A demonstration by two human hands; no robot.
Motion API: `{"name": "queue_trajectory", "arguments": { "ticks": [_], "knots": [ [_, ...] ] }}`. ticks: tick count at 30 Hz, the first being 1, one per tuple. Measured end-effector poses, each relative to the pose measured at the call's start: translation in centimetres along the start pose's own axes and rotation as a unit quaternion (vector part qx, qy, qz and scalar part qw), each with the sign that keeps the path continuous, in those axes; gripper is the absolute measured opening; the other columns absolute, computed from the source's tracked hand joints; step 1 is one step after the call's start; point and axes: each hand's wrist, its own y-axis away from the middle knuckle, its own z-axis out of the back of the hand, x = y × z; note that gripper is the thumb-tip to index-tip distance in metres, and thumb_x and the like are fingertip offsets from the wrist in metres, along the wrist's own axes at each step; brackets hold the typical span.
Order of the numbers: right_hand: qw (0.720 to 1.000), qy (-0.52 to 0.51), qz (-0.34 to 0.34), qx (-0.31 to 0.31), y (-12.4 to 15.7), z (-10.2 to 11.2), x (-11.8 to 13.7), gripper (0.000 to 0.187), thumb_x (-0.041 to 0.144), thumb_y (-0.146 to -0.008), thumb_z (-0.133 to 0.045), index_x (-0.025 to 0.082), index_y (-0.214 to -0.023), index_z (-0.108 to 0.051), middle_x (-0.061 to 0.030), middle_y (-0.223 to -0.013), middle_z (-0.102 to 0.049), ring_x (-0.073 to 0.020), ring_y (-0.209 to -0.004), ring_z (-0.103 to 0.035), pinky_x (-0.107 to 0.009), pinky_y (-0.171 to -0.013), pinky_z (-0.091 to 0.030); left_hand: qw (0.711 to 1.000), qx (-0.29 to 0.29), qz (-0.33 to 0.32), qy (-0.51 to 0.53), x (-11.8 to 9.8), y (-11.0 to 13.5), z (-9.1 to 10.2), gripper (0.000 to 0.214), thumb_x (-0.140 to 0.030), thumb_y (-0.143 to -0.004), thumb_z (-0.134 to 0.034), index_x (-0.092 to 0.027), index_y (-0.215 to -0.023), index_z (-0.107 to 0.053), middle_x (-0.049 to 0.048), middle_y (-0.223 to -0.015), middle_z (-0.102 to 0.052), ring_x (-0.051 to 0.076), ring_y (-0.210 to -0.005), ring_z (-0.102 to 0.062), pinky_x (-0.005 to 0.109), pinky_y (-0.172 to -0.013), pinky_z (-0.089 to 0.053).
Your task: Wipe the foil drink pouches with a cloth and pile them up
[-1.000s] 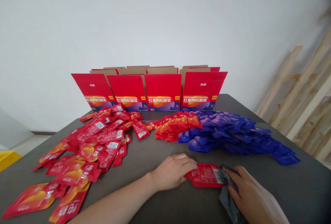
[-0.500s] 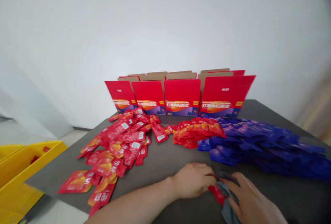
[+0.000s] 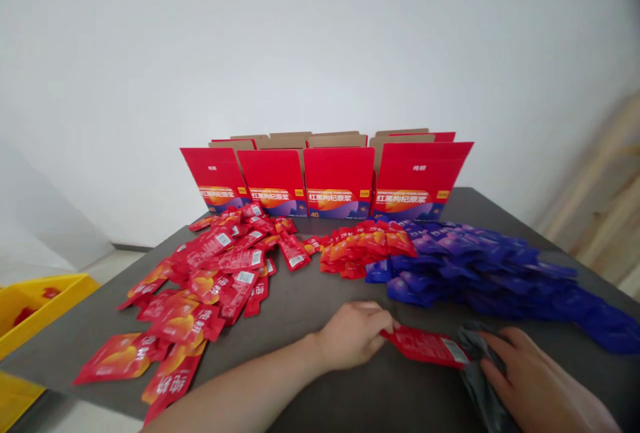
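Note:
My left hand (image 3: 356, 334) pinches one end of a red sachet (image 3: 424, 345), whose back with a white label faces up. At the sachet's other end, my right hand (image 3: 533, 373) is closed on a dark grey cloth (image 3: 481, 370), which touches the sachet's edge. To the left spreads a loose heap of red sachets (image 3: 200, 326). Beyond my hands lies a neater overlapping row of red sachets (image 3: 357, 246). Blue-purple sachets (image 3: 465, 266) are piled in overlapping rows to the right.
Several open red cartons (image 3: 340, 183) stand side by side at the back of the dark grey table (image 3: 300, 300), before a white wall. A yellow bin (image 3: 47, 306) with red pieces inside is at the left. A blurred wooden structure (image 3: 615, 200) shows at far right.
My right hand and the cloth have moved right, away from my left hand, so the red sachet now shows stretched out between them. The view has turned slightly to the right.

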Motion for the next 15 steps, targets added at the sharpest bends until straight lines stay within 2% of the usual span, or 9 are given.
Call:
{"name": "queue_trajectory", "arguments": {
  "ticks": [2, 4, 7, 9, 11, 13, 15],
  "knots": [
    [0.999, -0.006, -0.032, 0.032, 0.0, 1.3, 1.9, 0.038, 0.039, -0.088, -0.039, 0.028, -0.113, -0.066, -0.0071, -0.113, -0.063, -0.0186, -0.094, -0.065, -0.035, -0.081, -0.051, 0.997, -0.052, 0.016, 0.052, 0.0, 0.0, 0.2, 0.010, -0.013, -0.090, -0.048, -0.019, -0.097, -0.052, 0.0056, -0.106, -0.067, 0.015, -0.098, -0.062, 0.027, -0.086, -0.047],
    [0.998, -0.014, -0.045, 0.037, 0.1, 2.0, 3.1, 0.040, 0.041, -0.089, -0.038, 0.031, -0.118, -0.063, -0.0050, -0.119, -0.061, -0.0182, -0.099, -0.064, -0.034, -0.081, -0.052, 0.991, -0.092, 0.032, 0.087, 0.0, 0.1, 0.4, 0.011, -0.013, -0.090, -0.048, -0.019, -0.097, -0.053, 0.0050, -0.104, -0.068, 0.015, -0.096, -0.062, 0.027, -0.085, -0.047],
    [0.999, -0.015, -0.038, -0.002, 0.3, 2.4, 2.9, 0.041, 0.044, -0.089, -0.038, 0.032, -0.123, -0.059, -0.0042, -0.124, -0.059, -0.0188, -0.105, -0.061, -0.035, -0.086, -0.051, 0.985, -0.112, 0.048, 0.120, -0.2, 0.2, 0.3, 0.012, -0.012, -0.089, -0.049, -0.019, -0.096, -0.056, 0.0040, -0.100, -0.069, 0.015, -0.094, -0.062, 0.026, -0.084, -0.046],
    [0.999, -0.007, -0.025, -0.035, 0.5, 2.6, 2.3, 0.043, 0.045, -0.089, -0.039, 0.032, -0.127, -0.057, -0.0048, -0.126, -0.057, -0.0200, -0.108, -0.060, -0.035, -0.086, -0.051, 0.978, -0.120, 0.084, 0.148, -0.3, 0.1, 0.1, 0.008, -0.014, -0.088, -0.051, -0.018, -0.092, -0.057, 0.0036, -0.096, -0.069, 0.015, -0.090, -0.062, 0.025, -0.080, -0.046],
    [0.997, -0.002, -0.004, -0.075, 0.7, 3.0, 2.4, 0.045, 0.045, -0.089, -0.040, 0.032, -0.129, -0.055, -0.0049, -0.125, -0.058, -0.0206, -0.108, -0.060, -0.034, -0.085, -0.051, 0.958, -0.136, 0.162, 0.196, -0.3, -0.1, -0.4, 0.003, -0.018, -0.087, -0.053, -0.017, -0.085, -0.055, 0.0015, -0.082, -0.067, 0.013, -0.077, -0.061, 0.022, -0.070, -0.045],
    [0.994, -0.007, 0.029, -0.104, 0.7, 3.1, 3.4, 0.044, 0.044, -0.089, -0.042, 0.033, -0.129, -0.055, -0.0041, -0.122, -0.059, -0.0195, -0.107, -0.060, -0.032, -0.085, -0.051, 0.923, -0.146, 0.240, 0.262, -0.1, -0.4, -0.9, 0.010, -0.021, -0.086, -0.055, -0.017, -0.079, -0.050, -0.0030, -0.066, -0.059, 0.010, -0.061, -0.056, 0.019, -0.058, -0.040],
    [0.992, -0.016, 0.068, -0.102, 0.4, 2.8, 5.2, 0.042, 0.040, -0.088, -0.046, 0.033, -0.127, -0.056, -0.0036, -0.118, -0.060, -0.0177, -0.105, -0.061, -0.029, -0.085, -0.051, 0.894, -0.147, 0.277, 0.321, 0.2, -0.6, -1.3, 0.013, -0.023, -0.085, -0.055, -0.018, -0.076, -0.046, -0.0066, -0.057, -0.051, 0.008, -0.051, -0.049, 0.018, -0.052, -0.036]
  ]
}}
